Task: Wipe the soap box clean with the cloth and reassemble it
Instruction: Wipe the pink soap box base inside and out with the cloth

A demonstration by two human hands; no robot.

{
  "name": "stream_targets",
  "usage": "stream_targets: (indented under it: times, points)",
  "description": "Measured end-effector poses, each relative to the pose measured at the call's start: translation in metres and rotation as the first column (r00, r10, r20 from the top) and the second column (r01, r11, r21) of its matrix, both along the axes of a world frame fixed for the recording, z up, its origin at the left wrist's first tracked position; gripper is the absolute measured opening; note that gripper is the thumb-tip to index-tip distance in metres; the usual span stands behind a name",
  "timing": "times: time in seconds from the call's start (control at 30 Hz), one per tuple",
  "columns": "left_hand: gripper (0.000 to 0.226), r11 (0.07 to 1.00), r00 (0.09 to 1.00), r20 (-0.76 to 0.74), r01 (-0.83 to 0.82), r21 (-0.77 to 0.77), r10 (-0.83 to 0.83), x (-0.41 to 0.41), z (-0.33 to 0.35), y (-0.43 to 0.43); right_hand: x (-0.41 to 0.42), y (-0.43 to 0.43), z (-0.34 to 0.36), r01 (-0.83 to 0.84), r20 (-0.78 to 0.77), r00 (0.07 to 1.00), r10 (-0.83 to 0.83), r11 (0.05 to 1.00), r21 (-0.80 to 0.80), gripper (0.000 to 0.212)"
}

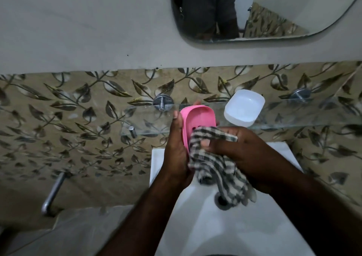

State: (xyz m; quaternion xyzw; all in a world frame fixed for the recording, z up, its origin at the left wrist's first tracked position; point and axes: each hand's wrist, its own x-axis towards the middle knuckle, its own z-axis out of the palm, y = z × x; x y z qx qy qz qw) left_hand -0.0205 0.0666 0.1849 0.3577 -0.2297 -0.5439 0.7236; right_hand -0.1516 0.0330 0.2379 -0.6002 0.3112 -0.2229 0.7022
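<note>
Leaf-patterned tiles (78, 118) cover the lower wall of a dim bathroom, and in front of them the pink soap box half (197, 116) stands nearly on end in the left hand (176, 150), its hollow side turned toward the right hand (241, 150). The pink piece sits just in front of the glass shelf (293, 116) and above the back edge of the white washbasin (195, 226). Its lower part is covered by the checked cloth (215, 167), which is bunched into the hollow and trails down over the basin, with its loose end hanging near the drain (222, 201). The white soap box half (243, 107) lies apart from the pink one, hollow side up on the glass shelf, just to the right of the hands and touched by neither. The shelf is held to the tiles by round metal brackets (163, 102). Above the tiles the wall is plain and pale, with a rounded mirror (274, 11) at the top right. A metal pipe (53, 193) sticks out of the tiles low on the left. The left hand grips the pink half along its left rim, palm against the outside and fingers curled behind it, with fingertips showing past the top edge. The right hand holds the cloth in a curled grip, thumb laid over the fabric and pressing it against the inside of the pink half; its remaining fingers are hidden under the cloth.
</note>
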Motion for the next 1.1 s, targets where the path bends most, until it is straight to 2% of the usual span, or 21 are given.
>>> stream_targets:
  times: [0.1, 0.13, 0.2, 0.27, 0.33, 0.43, 0.53, 0.57, 0.67, 0.73, 0.8, 0.87, 0.9, 0.97, 1.0, 1.07, 1.1]
  points:
    - [0.052, 0.998, 0.998, -0.04, 0.054, -0.019, -0.055, 0.0, -0.005, -0.001, -0.002, -0.012, 0.002, 0.207, 0.098, 0.974, -0.204, 0.978, -0.024, 0.014]
    - [0.051, 0.997, 0.997, -0.017, 0.071, 0.0, -0.071, 0.0, -0.007, -0.001, -0.003, -0.015, 0.0, 0.222, 0.098, 0.972, -0.213, 0.971, -0.087, 0.014]
    - [0.052, 0.995, 0.994, 0.077, 0.073, 0.07, -0.079, 0.0, -0.009, 0.0, -0.004, -0.017, -0.004, 0.165, 0.035, 0.986, -0.163, 0.924, -0.345, 0.014]
    - [0.059, 0.992, 0.988, 0.133, 0.065, 0.106, -0.079, 0.003, -0.007, 0.0, -0.002, -0.013, -0.008, 0.048, -0.043, 0.995, -0.094, 0.787, -0.615, 0.02]
    - [0.058, 0.995, 0.991, 0.125, 0.044, 0.095, -0.056, 0.009, -0.003, 0.001, -0.001, -0.005, -0.014, -0.124, -0.18, 0.983, -0.039, 0.581, -0.804, 0.026]
    - [0.062, 0.996, 0.987, 0.157, 0.002, 0.089, -0.016, 0.019, -0.003, 0.001, -0.007, 0.003, -0.03, -0.355, -0.397, 0.914, -0.082, 0.309, -0.882, 0.041]
    - [0.07, 0.988, 0.988, 0.153, -0.026, 0.153, 0.002, 0.016, -0.004, -0.002, -0.014, 0.0, -0.031, -0.409, -0.441, 0.872, -0.213, 0.179, -0.895, 0.044]
    - [0.07, 0.982, 0.991, 0.135, -0.03, 0.187, 0.005, 0.015, -0.005, -0.003, -0.014, -0.002, -0.028, -0.396, -0.431, 0.87, -0.241, 0.181, -0.9, 0.039]
    - [0.068, 0.976, 0.993, 0.087, 0.061, 0.207, -0.08, 0.016, -0.011, -0.003, -0.013, -0.015, -0.01, -0.191, -0.306, 0.885, -0.351, 0.325, -0.926, 0.03]
    - [0.07, 0.978, 0.992, 0.081, 0.083, 0.192, -0.1, 0.015, -0.013, -0.002, -0.014, -0.022, -0.003, -0.095, -0.256, 0.868, -0.425, 0.364, -0.927, 0.03]
    - [0.071, 0.98, 0.993, 0.076, 0.077, 0.184, -0.093, 0.011, -0.011, 0.0, -0.011, -0.017, -0.006, -0.119, -0.281, 0.873, -0.398, 0.386, -0.915, 0.027]
    - [0.072, 0.98, 0.994, 0.085, 0.052, 0.191, -0.07, 0.008, -0.009, 0.001, -0.004, 0.0, -0.019, -0.168, -0.341, 0.89, -0.304, 0.478, -0.862, 0.012]
    - [0.074, 0.98, 0.994, 0.1, 0.031, 0.196, -0.052, 0.009, -0.009, 0.001, -0.001, 0.007, -0.027, -0.19, -0.376, 0.892, -0.252, 0.545, -0.817, 0.007]
    - [0.078, 0.98, 0.991, 0.131, 0.015, 0.197, -0.041, 0.011, -0.011, 0.004, 0.001, 0.014, -0.033, -0.221, -0.433, 0.89, -0.145, 0.693, -0.686, 0.023]
    - [0.078, 0.98, 0.992, 0.117, 0.021, 0.196, -0.045, 0.012, -0.012, 0.006, 0.0, 0.013, -0.033, -0.19, -0.401, 0.913, -0.079, 0.787, -0.587, 0.022]
    - [0.074, 0.982, 0.996, 0.078, 0.031, 0.189, -0.047, 0.01, -0.012, 0.009, -0.002, 0.007, -0.03, 0.002, -0.198, 0.978, -0.071, 0.945, -0.326, 0.018]
    - [0.071, 0.983, 0.994, 0.094, 0.028, 0.183, -0.046, 0.008, -0.012, 0.01, -0.002, 0.005, -0.031, 0.118, -0.102, 0.985, -0.141, 0.972, -0.202, 0.017]
